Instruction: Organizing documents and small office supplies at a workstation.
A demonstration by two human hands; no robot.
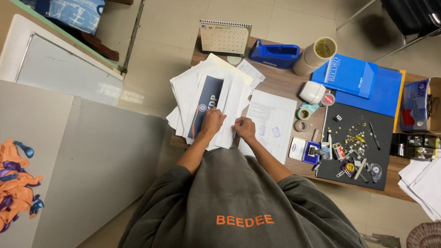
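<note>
Both hands, left [212,123] and right [244,128], gripping folded white paper sheets [228,112] atop a loose, still unsorted pile [186,94] just beyond.

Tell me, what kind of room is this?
Probably an office. A wooden desk holds a stack of papers that both hands, left hand and right hand, are sorting. There's also a desk calendar, a blue tape dispenser and a black mat strewn with clips.

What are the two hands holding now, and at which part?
Both the left hand and the right hand grip the near, lower edge of white folded papers on top of the paper pile.
</note>
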